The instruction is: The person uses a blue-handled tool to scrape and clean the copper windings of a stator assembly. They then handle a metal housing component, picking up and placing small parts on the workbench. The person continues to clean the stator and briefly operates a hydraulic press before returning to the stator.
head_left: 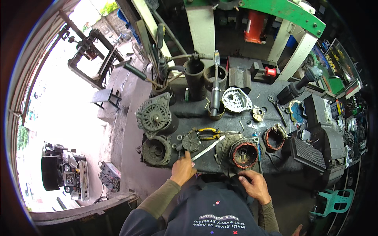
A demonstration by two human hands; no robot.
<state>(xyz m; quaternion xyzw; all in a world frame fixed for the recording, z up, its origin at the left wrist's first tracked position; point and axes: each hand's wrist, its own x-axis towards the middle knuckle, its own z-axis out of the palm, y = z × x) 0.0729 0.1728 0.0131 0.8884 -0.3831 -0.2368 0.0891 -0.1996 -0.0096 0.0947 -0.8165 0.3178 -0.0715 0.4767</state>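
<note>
At the left of the dark tabletop, just left of centre frame, a round ribbed alternator housing stands tilted, with a second round housing below it at the tabletop's near-left corner. Right of that, at lower centre, the left hand is closed in a firm grip around the handle end of a long flat metal blade, which slants up and to the right across the tabletop. Just above the blade lie yellow-handled pliers beside a small dark round part. The blade's tip comes near the stator, a round casing with copper-red windings sitting at the near edge, centre right. Below it, the right hand touches the casing's lower rim with curled fingers, its grip narrow; whether it pinches anything I cannot tell. Further right lies a second copper winding ring, and beyond it a black ribbed box.
</note>
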